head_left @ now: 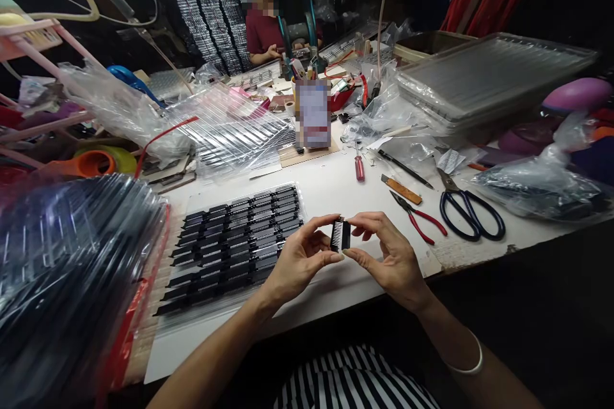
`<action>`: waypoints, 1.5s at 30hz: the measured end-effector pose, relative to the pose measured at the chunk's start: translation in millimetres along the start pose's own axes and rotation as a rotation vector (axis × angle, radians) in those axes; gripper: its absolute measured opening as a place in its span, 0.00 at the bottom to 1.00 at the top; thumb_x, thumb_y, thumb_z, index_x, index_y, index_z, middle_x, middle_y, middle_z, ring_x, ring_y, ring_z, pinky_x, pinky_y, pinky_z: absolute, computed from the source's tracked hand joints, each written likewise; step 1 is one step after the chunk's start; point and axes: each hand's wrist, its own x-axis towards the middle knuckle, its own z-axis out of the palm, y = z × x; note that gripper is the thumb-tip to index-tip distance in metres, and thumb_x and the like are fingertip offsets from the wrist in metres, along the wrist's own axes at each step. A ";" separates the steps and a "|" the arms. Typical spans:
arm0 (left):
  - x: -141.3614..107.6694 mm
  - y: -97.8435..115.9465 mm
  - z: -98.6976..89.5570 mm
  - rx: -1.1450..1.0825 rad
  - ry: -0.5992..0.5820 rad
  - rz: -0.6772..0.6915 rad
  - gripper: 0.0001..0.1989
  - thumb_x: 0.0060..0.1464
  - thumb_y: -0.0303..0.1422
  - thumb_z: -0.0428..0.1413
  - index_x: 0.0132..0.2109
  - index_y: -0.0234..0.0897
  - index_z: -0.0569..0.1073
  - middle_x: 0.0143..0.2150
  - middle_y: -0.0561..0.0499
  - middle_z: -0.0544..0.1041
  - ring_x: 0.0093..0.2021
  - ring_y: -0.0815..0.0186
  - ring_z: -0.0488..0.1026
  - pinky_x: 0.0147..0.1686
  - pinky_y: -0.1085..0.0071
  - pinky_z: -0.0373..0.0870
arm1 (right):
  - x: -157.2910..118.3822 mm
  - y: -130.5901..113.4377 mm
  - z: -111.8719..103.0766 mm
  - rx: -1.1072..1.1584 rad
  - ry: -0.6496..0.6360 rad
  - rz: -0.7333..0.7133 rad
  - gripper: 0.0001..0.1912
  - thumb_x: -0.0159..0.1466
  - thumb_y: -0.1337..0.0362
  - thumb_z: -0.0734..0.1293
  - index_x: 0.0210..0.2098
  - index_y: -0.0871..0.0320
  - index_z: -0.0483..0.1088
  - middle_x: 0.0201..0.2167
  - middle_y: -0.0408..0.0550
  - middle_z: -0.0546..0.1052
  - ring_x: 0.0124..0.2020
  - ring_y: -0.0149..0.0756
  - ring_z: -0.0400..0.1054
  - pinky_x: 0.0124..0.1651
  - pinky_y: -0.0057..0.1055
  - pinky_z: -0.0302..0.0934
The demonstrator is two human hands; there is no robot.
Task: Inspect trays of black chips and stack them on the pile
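Note:
A small black connector-like part (341,236) with a row of thin metal pins is pinched between both hands above the table's front edge. My left hand (300,259) grips its left side with thumb and fingers. My right hand (391,259) grips its right side the same way, and a pale band circles that wrist. Left of the hands, a clear tray (300,195) holds rows of similar black pinned parts (244,239). What exactly the part is cannot be made out.
Right of the hands lie red-handled pliers (425,220), large scissors (472,214), a utility knife (401,189) and a screwdriver (359,163). A phone (313,114) stands behind. Plastic-wrapped trays (67,268) pile up at left. A lidded clear box (494,80) sits at right. Another person (263,35) sits opposite.

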 end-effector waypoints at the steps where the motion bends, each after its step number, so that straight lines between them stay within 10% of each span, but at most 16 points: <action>1: 0.2 0.5 0.2 0.004 0.003 0.003 0.27 0.44 0.29 0.65 0.53 0.41 0.71 0.31 0.55 0.66 0.29 0.74 0.61 0.30 0.76 0.61 | -0.1 0.2 0.1 -0.006 0.000 0.002 0.18 0.61 0.65 0.67 0.51 0.51 0.66 0.44 0.48 0.68 0.38 0.35 0.64 0.41 0.36 0.62; 23: 1.0 -0.6 -0.8 0.027 -0.008 0.008 0.27 0.45 0.29 0.65 0.54 0.41 0.71 0.31 0.54 0.67 0.28 0.74 0.61 0.29 0.75 0.61 | 0.0 2.9 0.0 -0.055 -0.059 -0.049 0.21 0.63 0.65 0.65 0.55 0.49 0.64 0.47 0.49 0.68 0.40 0.36 0.66 0.44 0.38 0.65; 38: 1.3 -3.6 -1.4 -0.069 0.021 -0.122 0.28 0.46 0.30 0.64 0.56 0.37 0.71 0.27 0.53 0.75 0.29 0.70 0.69 0.35 0.71 0.67 | -2.3 2.8 19.5 -0.150 0.136 -0.132 0.20 0.63 0.70 0.65 0.54 0.51 0.67 0.42 0.50 0.68 0.46 0.39 0.65 0.48 0.39 0.64; 45: -1.8 -2.6 1.4 -0.126 -0.113 -0.179 0.26 0.55 0.34 0.58 0.60 0.33 0.66 0.32 0.43 0.80 0.32 0.62 0.76 0.40 0.62 0.70 | 6.2 10.3 7.2 -0.051 0.137 0.128 0.08 0.63 0.63 0.65 0.42 0.55 0.70 0.32 0.45 0.69 0.33 0.33 0.67 0.36 0.31 0.66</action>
